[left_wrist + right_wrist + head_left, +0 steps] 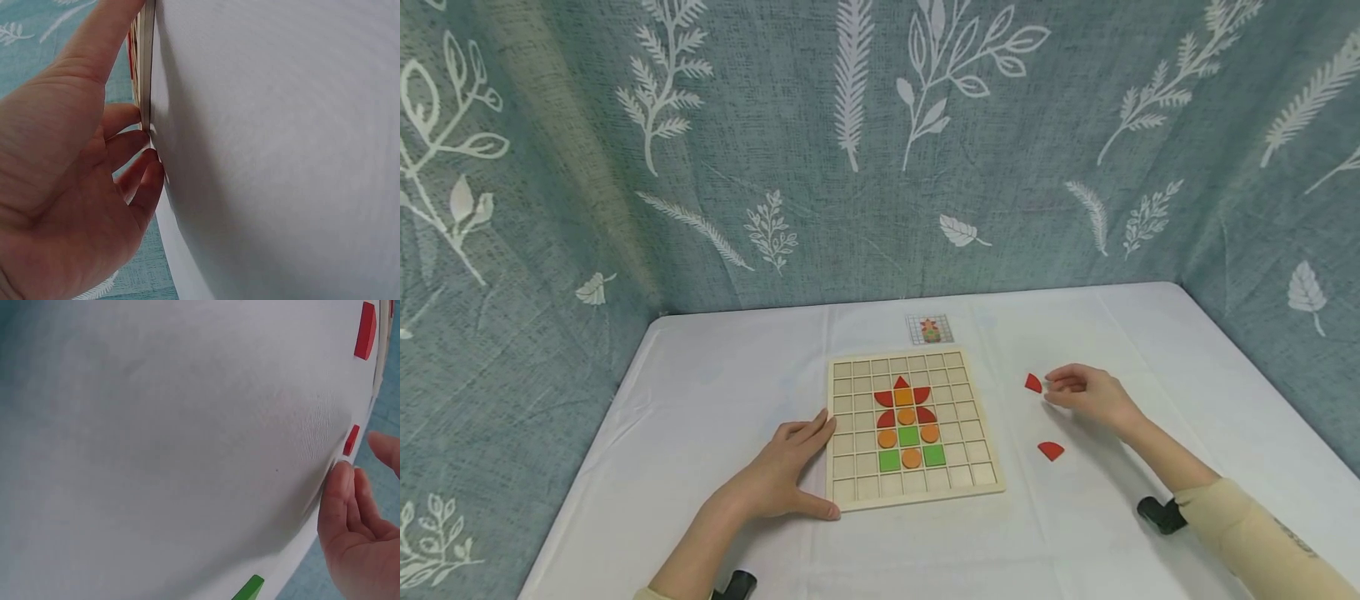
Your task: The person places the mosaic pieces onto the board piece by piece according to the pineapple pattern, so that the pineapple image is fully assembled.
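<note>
A light wooden grid board (955,367) lies on the white table, with red, orange and green tiles laid in a plant-like figure near its middle. My left hand (778,475) rests against the board's left edge, fingertips along the side and thumb by the near left corner. In the left wrist view, its fingertips touch the board's rim (146,69). My right hand (1093,396) is right of the board, thumb and fingers apart, fingertips right beside a red quarter-circle tile (1033,382). The right wrist view has that red tile (351,440) on the cloth between thumb and fingers.
Another red quarter-circle tile (1051,451) lies closer to me. A green piece (250,587) shows at the bottom of the right wrist view. Behind the board lies a small pattern card (929,329). Patterned blue-green curtains (880,208) enclose the table's back and sides.
</note>
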{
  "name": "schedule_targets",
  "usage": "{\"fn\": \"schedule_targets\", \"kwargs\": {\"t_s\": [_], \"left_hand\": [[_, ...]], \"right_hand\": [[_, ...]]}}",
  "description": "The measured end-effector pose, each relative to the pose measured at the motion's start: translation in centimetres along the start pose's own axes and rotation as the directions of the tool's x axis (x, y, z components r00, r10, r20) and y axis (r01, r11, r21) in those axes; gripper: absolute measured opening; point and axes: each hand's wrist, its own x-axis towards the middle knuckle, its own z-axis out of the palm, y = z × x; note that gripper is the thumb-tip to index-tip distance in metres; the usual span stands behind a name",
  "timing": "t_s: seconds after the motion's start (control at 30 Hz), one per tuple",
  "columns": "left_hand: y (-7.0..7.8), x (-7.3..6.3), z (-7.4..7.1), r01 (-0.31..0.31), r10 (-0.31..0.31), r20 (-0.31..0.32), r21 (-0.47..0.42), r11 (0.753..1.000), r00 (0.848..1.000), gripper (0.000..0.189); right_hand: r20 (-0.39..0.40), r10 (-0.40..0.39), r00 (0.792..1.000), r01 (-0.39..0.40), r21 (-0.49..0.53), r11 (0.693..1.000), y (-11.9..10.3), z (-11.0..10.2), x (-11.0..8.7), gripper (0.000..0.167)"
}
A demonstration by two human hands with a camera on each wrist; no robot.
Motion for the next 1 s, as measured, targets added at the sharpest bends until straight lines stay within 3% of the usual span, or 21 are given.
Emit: {"fn": "schedule_targets", "kwargs": {"t_s": [0.53,0.8,1.0], "left_hand": [[-0.2,0.0,0.1,-0.029,0.029,-0.006,0.008,1.000,1.000,0.117],[-0.4,0.0,0.3,-0.024,0.024,-0.005,0.001,1.000,1.000,0.117],[-0.4,0.1,0.4,-0.020,0.020,-0.006,0.001,1.000,1.000,0.117]], "right_hand": [[0.074,0.011,0.997,-0.022,0.153,0.988,-0.6,1.2,0.1,0.043],[-0.024,0.009,1.000,-0.009,0.033,0.999,-0.8,1.2,0.9,0.042],[-0.041,-0.009,0.999,0.007,-0.052,0.999,-1.0,1.5,1.6,0.043]]}}
